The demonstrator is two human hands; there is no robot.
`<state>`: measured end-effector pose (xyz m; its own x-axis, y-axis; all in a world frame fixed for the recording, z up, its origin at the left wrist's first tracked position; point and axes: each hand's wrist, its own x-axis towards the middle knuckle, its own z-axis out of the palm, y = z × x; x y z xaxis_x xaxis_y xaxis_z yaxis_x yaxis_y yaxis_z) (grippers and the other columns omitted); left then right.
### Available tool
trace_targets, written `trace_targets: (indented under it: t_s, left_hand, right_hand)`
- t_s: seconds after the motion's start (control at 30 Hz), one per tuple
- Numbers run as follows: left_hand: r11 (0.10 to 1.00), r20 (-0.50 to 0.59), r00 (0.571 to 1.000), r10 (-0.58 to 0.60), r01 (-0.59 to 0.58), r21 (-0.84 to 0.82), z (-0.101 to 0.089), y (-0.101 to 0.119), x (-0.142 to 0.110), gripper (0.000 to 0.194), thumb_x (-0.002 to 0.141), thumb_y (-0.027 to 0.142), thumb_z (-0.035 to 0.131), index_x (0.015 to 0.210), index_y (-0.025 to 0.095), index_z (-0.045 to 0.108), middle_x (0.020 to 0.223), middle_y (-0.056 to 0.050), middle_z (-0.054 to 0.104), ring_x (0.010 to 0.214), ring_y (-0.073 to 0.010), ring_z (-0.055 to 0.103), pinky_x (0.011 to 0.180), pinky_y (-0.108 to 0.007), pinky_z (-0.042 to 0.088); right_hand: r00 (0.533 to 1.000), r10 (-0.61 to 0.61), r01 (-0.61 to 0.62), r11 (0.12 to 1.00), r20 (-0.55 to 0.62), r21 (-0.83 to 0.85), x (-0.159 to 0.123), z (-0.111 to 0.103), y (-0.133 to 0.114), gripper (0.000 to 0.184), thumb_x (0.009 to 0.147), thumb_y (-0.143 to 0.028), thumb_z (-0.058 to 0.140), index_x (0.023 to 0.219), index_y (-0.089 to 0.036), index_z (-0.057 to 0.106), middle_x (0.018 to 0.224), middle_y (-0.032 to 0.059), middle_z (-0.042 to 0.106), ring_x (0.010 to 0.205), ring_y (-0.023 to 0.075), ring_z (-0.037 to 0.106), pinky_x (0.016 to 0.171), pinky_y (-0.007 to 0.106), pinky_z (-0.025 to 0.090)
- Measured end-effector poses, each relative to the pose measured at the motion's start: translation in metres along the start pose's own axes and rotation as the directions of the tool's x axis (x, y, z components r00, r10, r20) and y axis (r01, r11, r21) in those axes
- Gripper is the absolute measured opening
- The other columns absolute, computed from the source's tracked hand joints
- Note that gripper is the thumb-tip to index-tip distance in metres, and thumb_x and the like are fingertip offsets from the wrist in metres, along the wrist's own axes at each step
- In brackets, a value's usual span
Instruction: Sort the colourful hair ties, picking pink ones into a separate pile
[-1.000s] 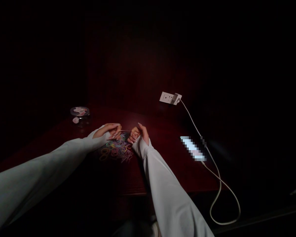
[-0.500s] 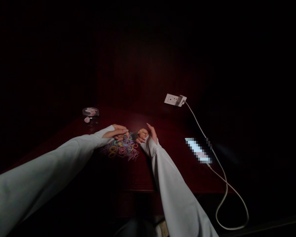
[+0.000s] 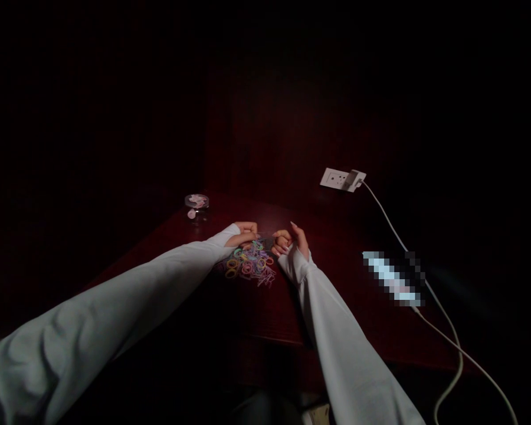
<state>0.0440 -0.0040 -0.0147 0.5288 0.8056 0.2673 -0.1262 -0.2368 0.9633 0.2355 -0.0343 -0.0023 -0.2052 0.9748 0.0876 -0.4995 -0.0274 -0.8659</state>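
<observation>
A loose pile of small coloured elastic hair ties (image 3: 246, 268) lies on the dark red table, with pink, yellow, purple and green loops among them. My left hand (image 3: 245, 234) is at the pile's far left side, its fingers bent and closed together near the ties. Across from it, my right hand (image 3: 291, 241) is at the far right side, fingers curled in and thumb raised. A small dark patch (image 3: 266, 242) shows between the two hands; its kind is unclear. Whatever either hand grips is too small or hidden to make out.
A clear jar (image 3: 197, 208) with pinkish pieces stands at the back left of the table. Right of my hands lies a phone-like lit thing (image 3: 392, 278), blurred, with a white cable (image 3: 438, 302) near it. A charger (image 3: 355, 179) sits in the wall socket (image 3: 334, 178).
The whole scene has shifted right in the view. My left fingers are drawn up more closely at the pile's edge. My right hand keeps much the same curled pose.
</observation>
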Motion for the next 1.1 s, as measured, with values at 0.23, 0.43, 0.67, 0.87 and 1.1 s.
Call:
trace_targets:
  t_s: [0.23, 0.43, 0.67, 0.87, 1.1]
  left_hand:
    - [0.988, -0.236, 0.969, 0.072, -0.037, 0.149, -0.006, 0.002, 0.002, 0.053, 0.069, 0.063, 0.080, 0.064, 0.021, 0.048, 0.049, 0.005, 0.051, 0.045, -0.0079, 0.035, 0.050, -0.021, 0.023]
    - [0.969, -0.208, 0.977, 0.038, 0.015, 0.245, -0.001, 0.008, 0.002, 0.069, 0.066, 0.083, 0.076, 0.059, 0.022, 0.044, 0.049, 0.007, 0.044, 0.048, -0.0092, 0.039, 0.051, -0.022, 0.028]
    - [0.951, -0.160, 0.987, 0.020, 0.031, 0.307, 0.001, 0.006, 0.002, 0.071, 0.071, 0.085, 0.070, 0.056, 0.022, 0.040, 0.048, 0.006, 0.041, 0.046, -0.0083, 0.033, 0.048, -0.023, 0.021]
    - [0.970, -0.202, 0.978, -0.059, 0.104, 0.220, 0.002, 0.009, 0.002, 0.058, 0.087, 0.063, 0.069, 0.055, 0.022, 0.043, 0.043, 0.007, 0.033, 0.042, -0.0082, 0.030, 0.046, -0.023, 0.023]
    - [0.980, -0.226, 0.974, 0.022, 0.023, 0.195, 0.002, 0.007, 0.002, 0.061, 0.085, 0.059, 0.076, 0.055, 0.022, 0.037, 0.043, 0.009, 0.033, 0.042, -0.0066, 0.030, 0.051, -0.022, 0.034]
  right_hand:
    - [0.997, -0.056, 0.053, 0.996, -0.052, -0.070, 0.007, -0.001, 0.005, 0.057, 0.091, -0.065, 0.066, 0.054, -0.024, 0.053, 0.039, -0.0090, 0.027, 0.040, 0.0081, 0.017, 0.047, 0.027, 0.039]
    - [0.992, -0.117, 0.110, 0.987, -0.053, -0.119, 0.010, 0.002, 0.012, 0.063, 0.082, -0.061, 0.076, 0.051, -0.026, 0.033, 0.043, -0.0091, 0.025, 0.043, 0.0092, 0.022, 0.049, 0.029, 0.042]
    - [0.992, -0.125, 0.122, 0.987, -0.022, -0.107, 0.008, 0.003, 0.010, 0.070, 0.077, -0.067, 0.078, 0.051, -0.027, 0.026, 0.045, -0.0078, 0.024, 0.048, 0.0126, 0.038, 0.061, 0.033, 0.053]
    - [0.997, -0.077, 0.076, 0.993, -0.004, -0.086, 0.003, 0.001, 0.004, 0.053, 0.073, -0.069, 0.076, 0.054, -0.026, 0.050, 0.045, -0.0076, 0.032, 0.046, 0.0113, 0.032, 0.060, 0.034, 0.056]
    - [0.983, -0.171, 0.162, 0.978, -0.062, -0.128, 0.006, 0.003, 0.011, 0.044, 0.080, -0.058, 0.075, 0.061, -0.023, 0.057, 0.060, -0.0023, 0.055, 0.050, 0.0103, 0.041, 0.053, 0.027, 0.046]
